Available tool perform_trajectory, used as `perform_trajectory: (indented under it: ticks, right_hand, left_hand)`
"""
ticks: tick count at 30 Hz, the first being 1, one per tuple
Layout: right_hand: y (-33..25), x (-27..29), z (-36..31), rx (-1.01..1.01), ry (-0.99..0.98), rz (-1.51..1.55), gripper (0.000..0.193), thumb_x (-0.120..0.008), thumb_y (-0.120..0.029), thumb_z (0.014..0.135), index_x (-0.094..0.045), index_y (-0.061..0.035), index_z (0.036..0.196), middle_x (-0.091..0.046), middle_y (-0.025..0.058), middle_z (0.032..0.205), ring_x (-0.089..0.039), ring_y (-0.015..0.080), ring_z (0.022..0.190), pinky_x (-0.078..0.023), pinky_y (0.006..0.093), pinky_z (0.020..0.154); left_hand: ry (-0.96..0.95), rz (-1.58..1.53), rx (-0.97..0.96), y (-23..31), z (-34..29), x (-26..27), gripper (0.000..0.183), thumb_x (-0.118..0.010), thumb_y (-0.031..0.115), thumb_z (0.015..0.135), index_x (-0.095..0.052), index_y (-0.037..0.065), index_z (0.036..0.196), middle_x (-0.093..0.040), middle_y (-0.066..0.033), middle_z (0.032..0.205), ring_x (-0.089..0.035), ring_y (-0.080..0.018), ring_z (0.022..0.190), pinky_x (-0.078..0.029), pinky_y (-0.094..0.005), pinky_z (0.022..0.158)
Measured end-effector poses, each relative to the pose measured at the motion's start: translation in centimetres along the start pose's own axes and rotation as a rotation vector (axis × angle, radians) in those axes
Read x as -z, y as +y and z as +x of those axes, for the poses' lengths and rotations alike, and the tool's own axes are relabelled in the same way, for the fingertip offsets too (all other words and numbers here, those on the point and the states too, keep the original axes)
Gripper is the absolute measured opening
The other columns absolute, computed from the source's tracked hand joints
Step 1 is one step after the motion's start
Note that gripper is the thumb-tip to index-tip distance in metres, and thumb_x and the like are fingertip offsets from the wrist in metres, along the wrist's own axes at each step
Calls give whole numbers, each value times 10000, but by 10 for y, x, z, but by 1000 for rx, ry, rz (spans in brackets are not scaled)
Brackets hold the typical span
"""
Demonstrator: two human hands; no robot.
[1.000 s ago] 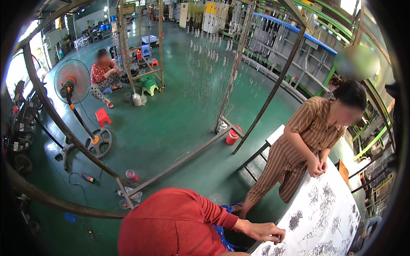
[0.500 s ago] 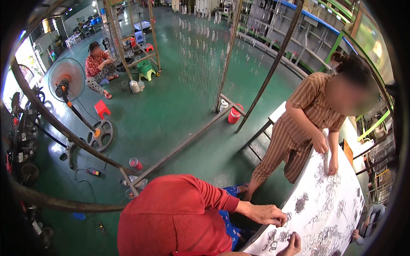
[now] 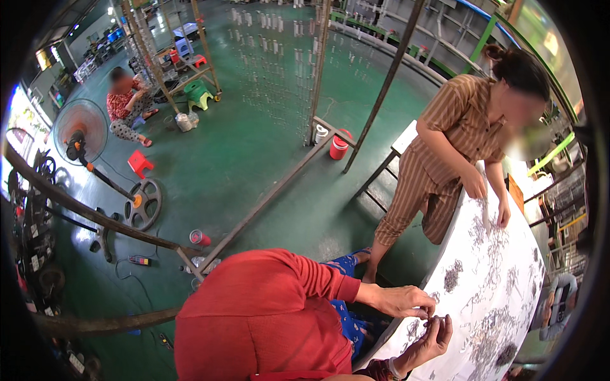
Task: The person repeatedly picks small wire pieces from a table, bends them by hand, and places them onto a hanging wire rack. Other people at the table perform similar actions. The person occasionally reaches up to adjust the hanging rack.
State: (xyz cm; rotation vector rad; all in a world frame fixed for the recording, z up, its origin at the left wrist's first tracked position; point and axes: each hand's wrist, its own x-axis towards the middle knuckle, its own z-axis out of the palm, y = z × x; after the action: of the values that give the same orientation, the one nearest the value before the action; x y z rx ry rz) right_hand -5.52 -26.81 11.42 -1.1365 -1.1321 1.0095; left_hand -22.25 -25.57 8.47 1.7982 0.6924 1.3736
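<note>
My left hand (image 3: 401, 301), at the end of a red sleeve, is closed in a pinch above the near left part of the white-covered table (image 3: 422, 289). My right hand (image 3: 432, 343), with a pale band at the wrist, comes in from the lower edge, thumb and fingers raised and pinched together. The fingertips of both hands meet over the table; whatever small piece lies between them is too small to name. Dark, thin, wiry pieces (image 3: 452, 277) lie about my hands in loose tangles. A denser dark heap (image 3: 506, 354) sits near the table's lower right.
Across the table a co-worker in brown striped clothes (image 3: 454, 120) bends over with both hands on similar pieces. A metal frame bar (image 3: 254, 225) runs along the floor at left. Beyond stand a fan (image 3: 81, 132), a red stool (image 3: 140, 164), a red bucket (image 3: 340, 145) and another seated person.
My right hand has risen further into view and come up to my left hand, so their fingertips now meet. The whole view has shifted slightly.
</note>
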Motion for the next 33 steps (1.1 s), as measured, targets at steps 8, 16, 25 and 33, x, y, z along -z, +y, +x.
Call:
perform_trajectory:
  ticks: [8,16,25,33]
  right_hand:
    - [-14,-4,-12,-33,133,-181,192,-663,116,795,-673,105,987,-678,143,901,-667,207,773,-553,279,699]
    - [21,-15,-23,-47,150,263,157,-653,99,836,-692,59,982,-676,69,901,-640,95,798,-521,214,695]
    - [28,2,-35,-190,96,343,184,-653,106,827,-698,46,994,-614,29,860,-588,70,739,-484,194,652]
    - [23,14,-39,-218,91,316,212,-649,149,808,-686,73,1002,-629,72,879,-619,103,791,-507,208,718]
  left_hand:
    - [70,265,-47,-2,-4,2,114,-639,106,871,-649,46,967,-641,-122,894,-621,-313,850,-491,-393,752]
    - [8,119,253,-11,-16,-9,169,-658,34,869,-646,14,1037,-680,-113,995,-658,-245,933,-513,-328,818]
    - [-177,452,-63,-150,139,-57,195,-652,37,851,-700,77,1035,-625,-103,867,-588,-278,844,-473,-360,751]
    - [-513,953,-231,-244,225,-150,122,-619,126,841,-668,115,952,-532,-99,899,-531,-268,932,-478,-355,761]
